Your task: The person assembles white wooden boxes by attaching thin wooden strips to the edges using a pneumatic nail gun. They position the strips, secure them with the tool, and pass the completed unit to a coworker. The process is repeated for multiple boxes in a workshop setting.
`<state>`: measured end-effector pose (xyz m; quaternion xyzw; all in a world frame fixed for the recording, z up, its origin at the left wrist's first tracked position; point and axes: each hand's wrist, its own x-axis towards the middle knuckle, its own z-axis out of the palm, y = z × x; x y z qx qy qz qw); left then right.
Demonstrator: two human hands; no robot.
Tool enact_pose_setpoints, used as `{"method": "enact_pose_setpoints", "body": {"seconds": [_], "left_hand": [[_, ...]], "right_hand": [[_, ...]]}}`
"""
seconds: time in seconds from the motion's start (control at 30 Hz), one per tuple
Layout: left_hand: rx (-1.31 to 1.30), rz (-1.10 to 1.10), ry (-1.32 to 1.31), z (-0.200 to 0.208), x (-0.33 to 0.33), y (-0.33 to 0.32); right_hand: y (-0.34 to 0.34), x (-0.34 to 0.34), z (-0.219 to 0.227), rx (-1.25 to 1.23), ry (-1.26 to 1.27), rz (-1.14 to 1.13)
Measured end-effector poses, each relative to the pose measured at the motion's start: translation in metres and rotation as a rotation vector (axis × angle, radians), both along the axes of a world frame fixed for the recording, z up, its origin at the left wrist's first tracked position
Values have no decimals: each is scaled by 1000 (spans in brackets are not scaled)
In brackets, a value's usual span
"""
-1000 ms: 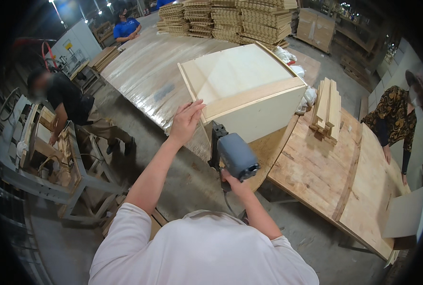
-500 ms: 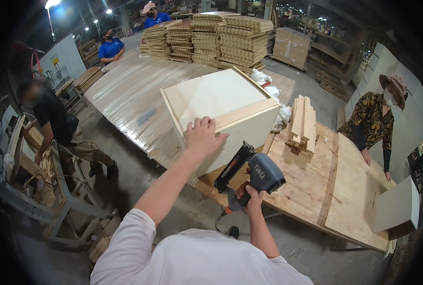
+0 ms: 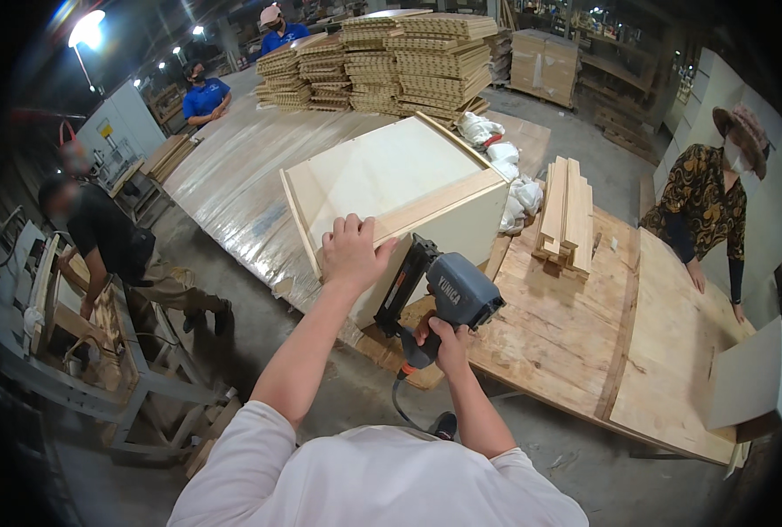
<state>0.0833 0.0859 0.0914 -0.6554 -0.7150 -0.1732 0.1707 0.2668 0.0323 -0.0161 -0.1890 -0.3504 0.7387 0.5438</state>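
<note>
A pale wooden box (image 3: 435,220) with light wood strips framing its top panel rests tilted across the work surfaces in front of me. My left hand (image 3: 352,255) lies over its near-left top edge, fingers stretched onto the strip and thumb spread. My right hand (image 3: 445,345) is wrapped around the grip of a dark grey and black nail gun (image 3: 464,292). The gun stands upright in front of the box's near side, its long black magazine side toward my left hand. An air hose (image 3: 398,402) with an orange fitting hangs from the grip.
Wood strips (image 3: 565,215) are stacked on the plywood table (image 3: 549,338) at right. White bags (image 3: 503,158) lie behind the box. Tall stacks of slatted panels (image 3: 382,66) stand on the wrapped sheets (image 3: 233,189). Co-workers are at left, far left and right; a pale box (image 3: 749,378) sits far right.
My right hand has brought the nail gun up and left, closer to the box's near side. My left hand keeps its place on the edge. The whole view has shifted slightly.
</note>
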Motion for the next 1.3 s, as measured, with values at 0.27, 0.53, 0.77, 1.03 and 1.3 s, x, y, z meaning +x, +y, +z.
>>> {"method": "enact_pose_setpoints", "body": {"seconds": [0.27,0.53,0.77,1.03,1.3], "left_hand": [[-79,-1,-5,2,16,15],[-71,-77,-73,-1,8,12],[-70,-68,-152,2,6,15],[-23,-52,-143,0,11,15],[-25,-43,-127,0,14,18]], "right_hand": [[18,6,-3,33,-82,55],[19,8,-8,52,-118,35],[23,10,-12,74,-161,47],[17,7,-4,155,-404,-93],[19,2,-2,59,-316,-87]]}}
